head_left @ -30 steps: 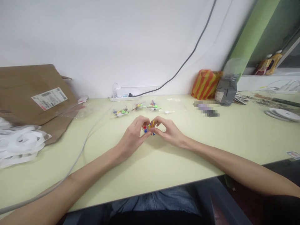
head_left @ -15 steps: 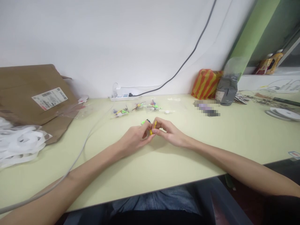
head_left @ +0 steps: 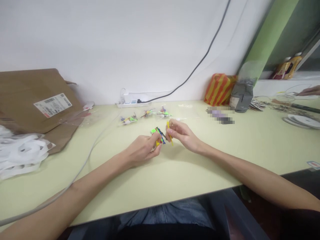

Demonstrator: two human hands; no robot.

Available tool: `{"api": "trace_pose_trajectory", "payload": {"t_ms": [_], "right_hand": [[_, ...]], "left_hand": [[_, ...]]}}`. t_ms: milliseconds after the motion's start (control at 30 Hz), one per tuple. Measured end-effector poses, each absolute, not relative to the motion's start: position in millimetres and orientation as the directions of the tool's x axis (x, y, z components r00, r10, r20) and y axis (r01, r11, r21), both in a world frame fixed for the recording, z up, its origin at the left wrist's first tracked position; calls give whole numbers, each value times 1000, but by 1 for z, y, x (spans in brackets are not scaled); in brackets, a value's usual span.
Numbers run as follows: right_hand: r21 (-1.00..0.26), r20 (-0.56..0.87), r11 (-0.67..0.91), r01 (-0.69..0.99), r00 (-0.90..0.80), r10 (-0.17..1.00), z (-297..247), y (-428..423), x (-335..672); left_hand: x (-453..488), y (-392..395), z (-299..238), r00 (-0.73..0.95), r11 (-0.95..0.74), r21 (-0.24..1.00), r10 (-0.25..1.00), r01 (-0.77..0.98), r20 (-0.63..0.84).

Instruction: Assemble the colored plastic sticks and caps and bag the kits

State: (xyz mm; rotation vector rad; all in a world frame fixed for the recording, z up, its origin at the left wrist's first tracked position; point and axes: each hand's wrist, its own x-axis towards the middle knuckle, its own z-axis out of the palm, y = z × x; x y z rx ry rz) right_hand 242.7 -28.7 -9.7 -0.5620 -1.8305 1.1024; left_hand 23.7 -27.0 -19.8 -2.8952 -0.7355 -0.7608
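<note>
My left hand point(head_left: 143, 149) is closed, its fingertips pinching a small yellow plastic piece point(head_left: 157, 143) that is partly hidden. Right by those fingers is a little cluster of thin coloured plastic pieces point(head_left: 161, 132), in blue, black, green and red. Whether the cluster is in the hand or lies on the table under it, I cannot tell. Slightly to the right, my right hand point(head_left: 182, 135) holds a slim yellow plastic stick point(head_left: 169, 133) roughly upright between thumb and fingers. A gap separates the two hands.
Clear bags of similar coloured pieces point(head_left: 129, 119) lie beyond my hands, before a white power strip point(head_left: 130, 104). Brown packaging point(head_left: 30, 96) and white strips point(head_left: 25, 150) are at left. A striped bag point(head_left: 218, 89) stands back right. Another person's hand point(head_left: 310, 91) shows far right.
My hands have parted; the right has drawn a little rightward with the yellow stick. More of the coloured cluster now shows beside my left fingers. Another person's hand has appeared at far right.
</note>
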Motion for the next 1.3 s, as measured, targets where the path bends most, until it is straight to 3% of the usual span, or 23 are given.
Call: {"api": "trace_pose_trajectory", "payload": {"t_ms": [100, 267, 367, 500, 700, 833, 1033, 1300], "right_hand": [[-833, 484, 544, 95, -350, 802, -15, -16, 245], [-853, 395, 445, 273, -218, 892, -27, 9, 250], [-800, 374, 446, 400, -248, 894, -34, 22, 248], [-601, 415, 529, 599, -331, 847, -36, 34, 237], [-497, 388, 558, 664, -405, 828, -30, 54, 220], [-565, 387, 554, 612, -396, 833, -21, 48, 230], [-873, 265, 448, 190, -587, 765, -9, -2, 239], [-932, 302, 362, 25, -500, 812, -19, -21, 224]], "left_hand": [[25, -26, -20, 734, -876, 25, 418, 481, 535], [26, -26, -20, 627, -847, 3, 396, 531, 671], [24, -24, -20, 532, -810, 35, 417, 586, 737], [22, -20, -22, 484, -771, 51, 448, 635, 752], [21, -17, -25, 517, -749, 7, 464, 663, 720], [19, -17, -24, 505, -760, 20, 451, 650, 736], [18, -14, -29, 486, -759, 130, 528, 638, 696], [18, -18, -27, 544, -788, 141, 531, 600, 650]]}}
